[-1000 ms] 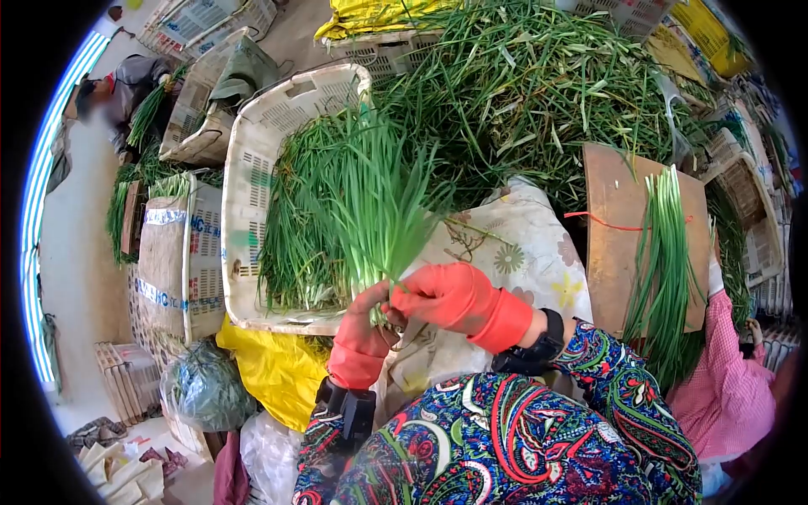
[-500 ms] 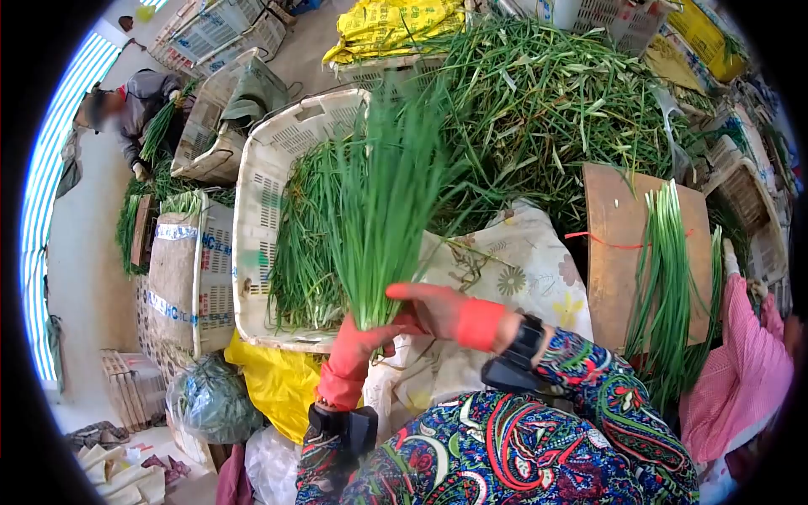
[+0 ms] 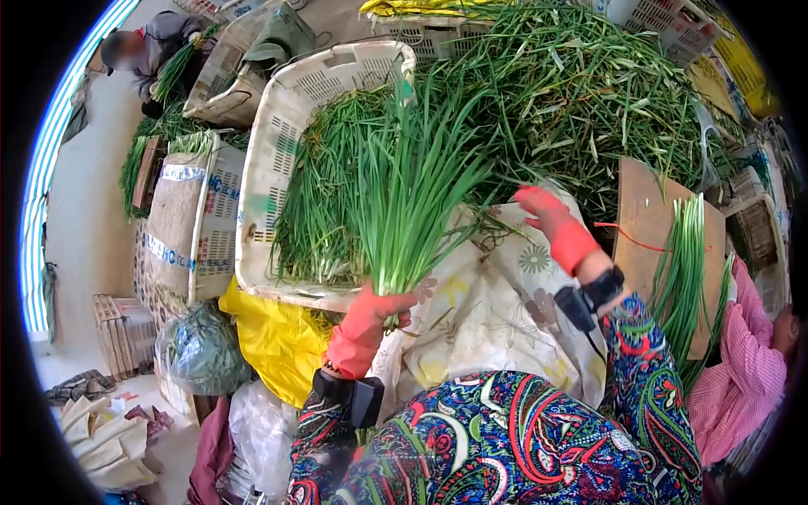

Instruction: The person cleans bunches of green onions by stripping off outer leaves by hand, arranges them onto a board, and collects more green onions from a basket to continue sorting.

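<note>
My left hand (image 3: 364,326), in a red rubber glove, is wrapped round the pale lower stems of a bunch of garlic chives (image 3: 408,202). The leaves fan upward over the right side of a white plastic crate (image 3: 257,181), in which more chives (image 3: 324,194) lie. My right hand (image 3: 557,225), gloved the same way, is apart from the bunch with its fingers extended and nothing in them. Beneath that hand is a flower-patterned cloth (image 3: 505,311), which spreads over my lap.
A heap of loose leaves (image 3: 555,93) rises behind the cloth. At right, trimmed chives (image 3: 686,252) lie on a brown board (image 3: 635,210) beside a person in a pink checked sleeve (image 3: 741,353). Another person (image 3: 164,42) holds greens at upper left. A yellow bag (image 3: 273,345) lies by the crate.
My right hand has left the bunch and moved to the right, over the cloth. My left hand still holds the chives, whose leaves now spread wider. The camera view has shifted.
</note>
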Motion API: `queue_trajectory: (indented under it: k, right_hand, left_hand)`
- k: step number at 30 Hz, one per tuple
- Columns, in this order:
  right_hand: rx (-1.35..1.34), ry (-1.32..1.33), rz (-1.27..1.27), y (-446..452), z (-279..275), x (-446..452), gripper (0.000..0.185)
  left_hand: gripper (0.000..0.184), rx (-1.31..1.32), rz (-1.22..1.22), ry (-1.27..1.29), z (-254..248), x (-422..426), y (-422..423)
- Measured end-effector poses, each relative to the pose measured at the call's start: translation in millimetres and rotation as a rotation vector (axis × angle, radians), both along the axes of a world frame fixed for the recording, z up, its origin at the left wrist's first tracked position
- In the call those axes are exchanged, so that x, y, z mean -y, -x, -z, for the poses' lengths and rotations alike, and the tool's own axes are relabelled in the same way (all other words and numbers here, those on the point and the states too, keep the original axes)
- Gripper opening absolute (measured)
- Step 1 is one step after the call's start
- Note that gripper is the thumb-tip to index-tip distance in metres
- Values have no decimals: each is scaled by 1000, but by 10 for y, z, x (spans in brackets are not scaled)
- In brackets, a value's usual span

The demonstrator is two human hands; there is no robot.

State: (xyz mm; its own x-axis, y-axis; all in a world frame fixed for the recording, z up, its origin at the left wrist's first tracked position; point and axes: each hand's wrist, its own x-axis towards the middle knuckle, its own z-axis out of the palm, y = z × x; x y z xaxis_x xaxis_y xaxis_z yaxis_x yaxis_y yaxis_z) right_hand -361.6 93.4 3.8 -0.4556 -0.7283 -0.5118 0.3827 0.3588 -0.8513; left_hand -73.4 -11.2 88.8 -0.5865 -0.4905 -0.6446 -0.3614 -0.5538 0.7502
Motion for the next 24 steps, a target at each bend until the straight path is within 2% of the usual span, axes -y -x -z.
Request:
queue_trajectory:
  k: [2,4,6,9,12,15,17,20,23,24]
  right_hand:
    - [2,25,-210,-323,-411,98,40]
    - [11,259,-336,-734,-357,76,35]
    - [-93,151,-532,-1063,-685,136,34]
    - [-493,218,-572,-1345,-556,293,31]
    - [-641,-127,-716,-1401,-826,399,34]
    - [-686,-139,-702,-1476,-623,390,40]
    - [-558,-150,-770,-1456,-596,395,39]
    - [-200,-196,-736,-1401,-740,404,33]
    - [108,-120,-619,-1366,-613,363,29]
    - [189,-70,-579,-1363,-533,349,27]
  left_hand:
    - [34,-1,15,17,48,-13,36]
    - [34,5,27,38,67,-24,62]
    - [37,-26,-30,14,94,-61,116]
    - [41,-47,-81,-35,262,-76,93]
    - [40,-12,-117,86,408,-132,63]
    - [53,22,-103,102,425,-152,75]
    - [65,49,-137,111,497,-188,62]
    - [66,-35,-15,300,685,-162,9]
    - [61,-44,25,156,709,-145,-2]
    - [53,-103,48,86,622,-134,4]
